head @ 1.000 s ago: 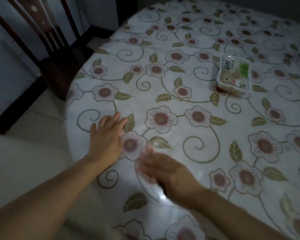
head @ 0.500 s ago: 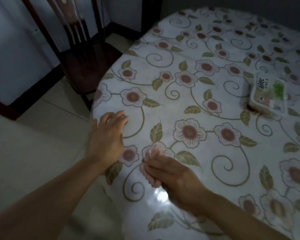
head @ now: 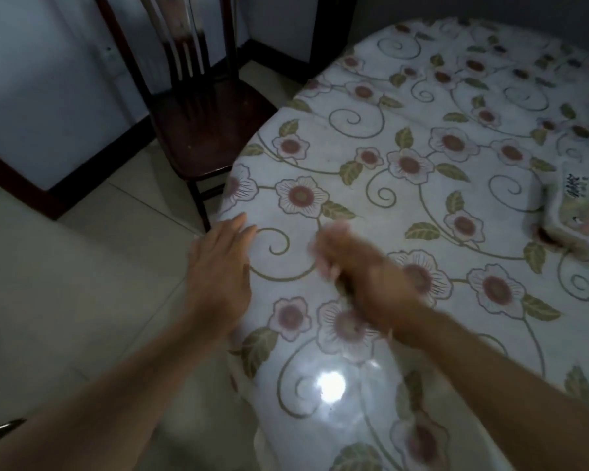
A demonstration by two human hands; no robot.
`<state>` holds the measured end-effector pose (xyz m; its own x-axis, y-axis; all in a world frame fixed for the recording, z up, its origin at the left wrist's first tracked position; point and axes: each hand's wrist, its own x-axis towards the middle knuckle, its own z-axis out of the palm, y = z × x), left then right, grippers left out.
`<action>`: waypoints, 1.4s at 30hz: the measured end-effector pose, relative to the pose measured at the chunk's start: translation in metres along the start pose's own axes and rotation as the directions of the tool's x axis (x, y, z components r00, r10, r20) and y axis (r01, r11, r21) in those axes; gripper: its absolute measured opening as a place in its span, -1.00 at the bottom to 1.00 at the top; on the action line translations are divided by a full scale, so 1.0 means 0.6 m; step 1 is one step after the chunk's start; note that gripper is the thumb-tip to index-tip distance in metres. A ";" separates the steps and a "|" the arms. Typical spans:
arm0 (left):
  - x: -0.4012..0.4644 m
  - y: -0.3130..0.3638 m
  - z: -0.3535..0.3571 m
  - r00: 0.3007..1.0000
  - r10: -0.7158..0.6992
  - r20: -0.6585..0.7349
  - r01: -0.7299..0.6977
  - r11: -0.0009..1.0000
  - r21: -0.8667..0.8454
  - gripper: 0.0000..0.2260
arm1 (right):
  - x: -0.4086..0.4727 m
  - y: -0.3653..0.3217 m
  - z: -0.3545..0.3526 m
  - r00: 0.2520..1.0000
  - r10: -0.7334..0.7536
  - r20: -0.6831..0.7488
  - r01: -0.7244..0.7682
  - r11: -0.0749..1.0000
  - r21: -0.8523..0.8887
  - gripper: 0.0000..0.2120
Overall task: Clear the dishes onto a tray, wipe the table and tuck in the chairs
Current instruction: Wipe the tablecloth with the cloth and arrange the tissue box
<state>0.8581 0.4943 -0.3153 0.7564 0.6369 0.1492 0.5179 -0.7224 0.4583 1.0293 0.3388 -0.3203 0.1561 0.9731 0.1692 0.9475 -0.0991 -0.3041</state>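
A round table (head: 371,185) carries a white cloth with red flowers and green leaves. My left hand (head: 218,270) lies flat on the table's left edge, fingers straight. Just to its right, my right hand (head: 364,270) is blurred by motion. It holds a small pale wad, apparently a tissue (head: 325,246), against the cloth with its fingers curled over it. A dark wooden chair (head: 201,130) stands off the table's far-left side, pulled away from it.
A soft tissue pack (head: 578,215) lies on the table at the right edge of view. Pale tiled floor (head: 65,283) spreads to the left. A light glare (head: 330,385) shines on the cloth near me. A dark object (head: 0,433) shows at the bottom left.
The view has swung left, so the chair and floor show more and the tissue pack has slid to the right edge. My right hand has moved across the cloth.
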 end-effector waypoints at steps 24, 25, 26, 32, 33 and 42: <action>-0.028 -0.043 -0.003 0.983 -0.165 0.084 0.178 0.968 -0.176 -0.53 | 0.208 -0.075 0.051 0.994 0.103 -0.045 -0.097 0.988 0.117 -0.57; -0.029 -0.038 -0.004 0.984 -0.168 0.062 0.177 0.969 -0.173 -0.56 | 0.186 -0.089 0.048 0.997 0.057 -0.046 -0.052 0.991 0.121 -0.59; -0.030 -0.036 -0.004 0.985 -0.171 0.036 0.175 0.970 -0.167 -0.60 | 0.164 -0.103 0.047 0.999 0.025 -0.036 -0.020 0.991 0.129 -0.62; -0.023 -0.042 -0.016 0.988 -0.143 0.057 0.149 0.982 -0.113 -0.69 | 0.010 -0.180 0.052 0.999 -0.046 0.021 0.042 0.987 0.156 -0.61; -0.020 -0.041 -0.019 0.986 -0.148 0.078 0.155 0.985 -0.082 -0.68 | -0.029 -0.192 0.052 0.996 -0.076 0.036 0.070 0.986 0.154 -0.62; -0.117 0.024 -0.028 0.993 0.027 0.117 -0.030 0.999 0.025 -0.56 | -0.094 -0.106 -0.012 0.971 0.237 0.000 -0.235 0.960 0.151 -0.66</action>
<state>0.8057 0.4433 -0.3046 0.8114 0.5816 0.0578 0.5051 -0.7475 0.4314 0.9621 0.2887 -0.3037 0.3766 0.9218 0.0920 0.8309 -0.2922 -0.4735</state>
